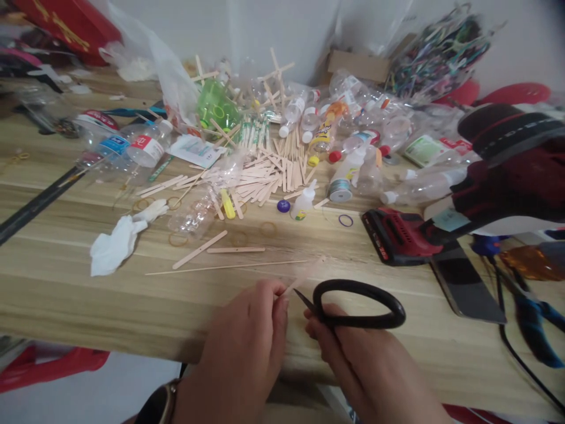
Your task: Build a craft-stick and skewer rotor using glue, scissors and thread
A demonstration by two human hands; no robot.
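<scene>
My left hand (247, 330) pinches a light wooden craft stick (305, 275) between thumb and fingertips, and the stick slants up to the right, blurred. In my right hand (359, 356) is a pair of black-handled scissors (366, 321), gripped with one large loop sticking up above the fingers. The pointed blade tip lies beside the stick, close to my left fingertips; I cannot tell whether it touches. Just beyond the hands, a thin skewer (225, 268) and two craft sticks, one flat (236, 250) and one slanted (200, 249), lie on the wooden table (110, 306).
Farther back lie a heap of craft sticks (260, 179), several plastic bottles (148, 150) and a small glue bottle (303, 203). A red and black power tool (406, 235), a phone (468, 282) and blue-handled pliers (534, 330) are at the right. Crumpled tissue (115, 241) is at the left.
</scene>
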